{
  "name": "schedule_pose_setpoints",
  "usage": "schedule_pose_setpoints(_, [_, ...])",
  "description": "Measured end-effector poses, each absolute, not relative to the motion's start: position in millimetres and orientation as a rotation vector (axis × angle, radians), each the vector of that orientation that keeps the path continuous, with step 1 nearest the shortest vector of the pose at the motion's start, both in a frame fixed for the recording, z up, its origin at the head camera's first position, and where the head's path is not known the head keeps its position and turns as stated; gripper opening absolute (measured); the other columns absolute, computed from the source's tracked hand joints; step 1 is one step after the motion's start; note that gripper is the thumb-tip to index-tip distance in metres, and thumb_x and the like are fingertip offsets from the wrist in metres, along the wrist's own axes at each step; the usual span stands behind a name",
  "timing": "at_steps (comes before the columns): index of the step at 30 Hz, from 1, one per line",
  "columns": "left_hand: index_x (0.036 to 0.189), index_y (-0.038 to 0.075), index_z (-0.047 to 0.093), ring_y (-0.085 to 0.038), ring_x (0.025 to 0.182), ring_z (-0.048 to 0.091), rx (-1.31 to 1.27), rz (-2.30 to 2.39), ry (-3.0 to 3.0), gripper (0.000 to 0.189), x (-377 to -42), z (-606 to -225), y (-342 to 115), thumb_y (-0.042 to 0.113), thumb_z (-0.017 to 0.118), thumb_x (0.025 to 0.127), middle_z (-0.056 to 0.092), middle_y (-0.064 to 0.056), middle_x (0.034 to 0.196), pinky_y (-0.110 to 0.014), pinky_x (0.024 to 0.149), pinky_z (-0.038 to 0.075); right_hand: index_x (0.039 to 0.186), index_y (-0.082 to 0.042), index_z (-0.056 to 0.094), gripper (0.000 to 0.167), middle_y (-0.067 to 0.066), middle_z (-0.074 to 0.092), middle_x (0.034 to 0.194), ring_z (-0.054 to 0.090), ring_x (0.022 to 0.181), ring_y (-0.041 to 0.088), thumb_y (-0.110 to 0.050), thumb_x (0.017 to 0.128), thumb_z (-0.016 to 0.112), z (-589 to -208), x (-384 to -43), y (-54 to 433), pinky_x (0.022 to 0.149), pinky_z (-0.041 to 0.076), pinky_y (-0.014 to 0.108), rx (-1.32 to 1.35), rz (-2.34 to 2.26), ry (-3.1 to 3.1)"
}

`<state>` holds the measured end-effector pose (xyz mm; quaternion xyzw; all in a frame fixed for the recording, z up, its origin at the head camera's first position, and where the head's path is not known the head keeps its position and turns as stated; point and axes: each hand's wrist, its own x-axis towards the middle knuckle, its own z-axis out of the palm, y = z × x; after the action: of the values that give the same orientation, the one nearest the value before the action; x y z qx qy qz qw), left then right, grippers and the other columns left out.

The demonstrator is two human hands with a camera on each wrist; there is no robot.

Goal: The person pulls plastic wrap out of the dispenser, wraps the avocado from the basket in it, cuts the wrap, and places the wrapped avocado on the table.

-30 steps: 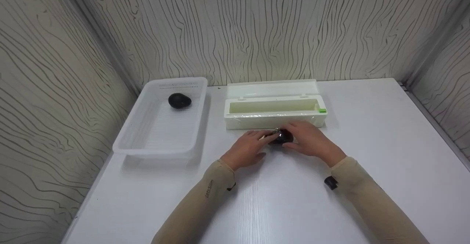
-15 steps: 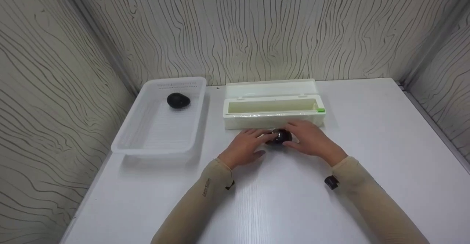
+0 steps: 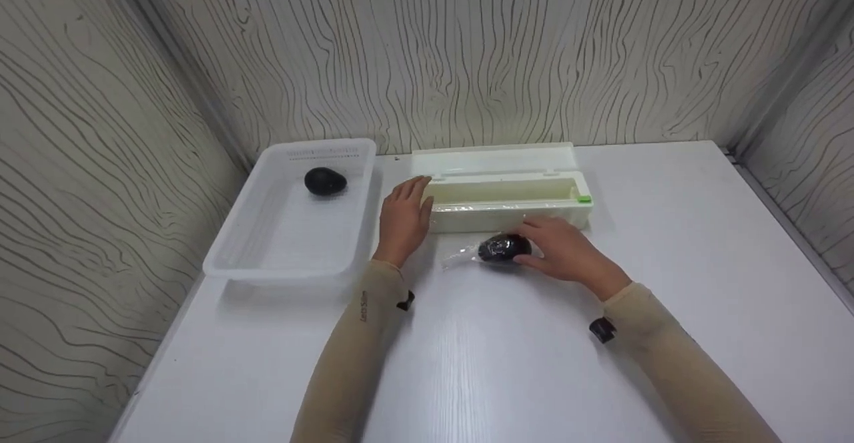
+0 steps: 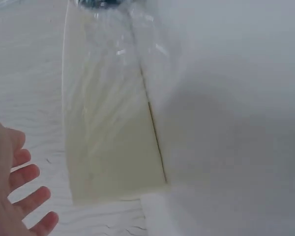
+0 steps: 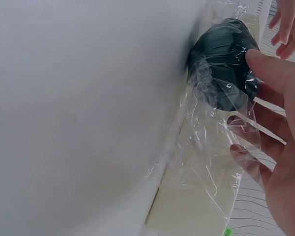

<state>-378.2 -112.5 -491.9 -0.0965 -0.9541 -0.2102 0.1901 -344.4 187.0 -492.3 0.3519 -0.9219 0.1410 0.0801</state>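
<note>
A dark avocado point(image 3: 502, 249) wrapped in clear cling film lies on the table just before the white cling film box point(image 3: 497, 221). My right hand point(image 3: 562, 249) holds it from the right, thumb and fingers on its sides, as the right wrist view shows. Loose film point(image 5: 201, 132) trails from the avocado there, partly over the fingers. A twist of film point(image 3: 460, 256) sticks out on its left side. My left hand point(image 3: 404, 224) is raised at the box's left end, fingers spread and holding nothing. In the left wrist view its fingers point(image 4: 34, 199) stand apart from the box.
A white plastic basket point(image 3: 223, 243) stands on the left, with another dark avocado point(image 3: 325, 181) in it. The box's lid point(image 3: 494, 160) is raised at the back, and a green slider point(image 3: 584, 199) sits at its right end. Wood-patterned walls point(image 3: 467, 49) enclose the table.
My left hand has let go of the film at the avocado's left side and moved left and away to the box's left end. My right hand stays on the avocado.
</note>
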Motion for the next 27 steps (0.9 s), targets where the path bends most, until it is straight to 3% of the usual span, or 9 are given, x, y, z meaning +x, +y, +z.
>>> schedule_pose_setpoints(3, [0.148, 0.020, 0.039, -0.024, 0.141, 0.040, -0.150, -0.777, -2.732, 0.044, -392, -494, -118, 0.032, 0.039, 0.106, 0.042, -0.003, 0.152, -0.043, 0.116, 0.035, 0.119, -0.015, 0.065, 0.042, 0.004, 0.066, 0.115, 0.062, 0.107, 0.027, -0.036, 0.085, 0.075, -492, -345, 188, 0.092, 0.051, 0.046, 1.052, 0.420, -2.755])
schedule_pose_setpoints(9, [0.157, 0.020, 0.016, -0.024, 0.150, 0.022, 0.110, -1.473, -2.749, 0.056, -418, -503, -124, 0.039, 0.029, 0.106, 0.025, -0.005, 0.162, -0.042, 0.124, 0.018, 0.117, -0.016, 0.065, 0.040, 0.002, 0.067, 0.112, 0.064, 0.104, 0.023, -0.034, 0.083, 0.076, -492, -348, 185, 0.090, 0.053, 0.044, 1.056, 0.460, -2.771])
schedule_pose_setpoints(18, [0.156, 0.023, 0.020, -0.022, 0.149, 0.026, 0.049, -1.511, -2.787, 0.051, -428, -513, -129, 0.036, 0.027, 0.107, 0.030, -0.003, 0.159, -0.042, 0.124, 0.019, 0.120, -0.017, 0.062, 0.041, 0.002, 0.067, 0.117, 0.064, 0.109, 0.025, -0.035, 0.085, 0.074, -491, -347, 188, 0.094, 0.052, 0.045, 1.009, 0.514, -2.850])
schedule_pose_setpoints(27, [0.155, 0.018, 0.021, -0.024, 0.149, 0.025, -0.063, -1.428, -2.832, 0.051, -421, -512, -134, 0.033, 0.025, 0.107, 0.031, -0.007, 0.157, -0.041, 0.124, 0.018, 0.125, -0.020, 0.062, 0.045, 0.002, 0.066, 0.123, 0.062, 0.115, 0.026, -0.034, 0.085, 0.075, -491, -345, 188, 0.098, 0.050, 0.047, 1.026, 0.515, -2.834])
